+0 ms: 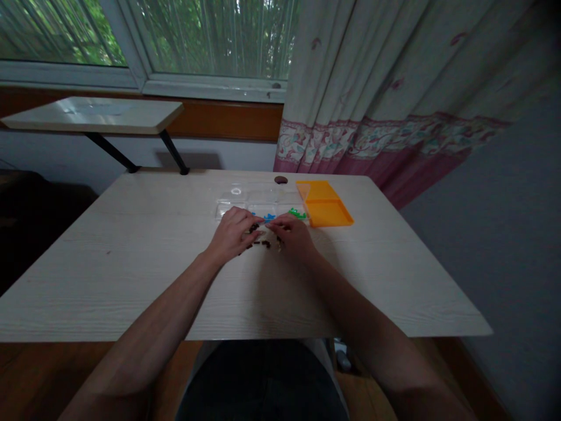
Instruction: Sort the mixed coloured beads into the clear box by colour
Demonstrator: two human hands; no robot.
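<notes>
My left hand (234, 231) rests low over the table, its index finger stretched out and its thumb apart. Opposite it, my right hand (294, 237) is in a similar pose, with fingertips close to those of the left. Both sets of fingertips are at the front edge of a clear plastic compartment box (225, 211). Small blue pieces (269, 217) show just beyond the fingertips, and green pieces (297, 213) lie in the right compartment. Several dark brown pieces (266, 244) and pale beige ones (279, 247) are scattered between my hands. Whether any tiny piece is between my fingers is unclear.
An open orange tray (328, 213) stands to the right of the box. Behind the box is a round hole (281, 180) in the wooden table (144, 251). A raised shelf (100, 114) is at the back left, and a curtain (350, 88) hangs behind.
</notes>
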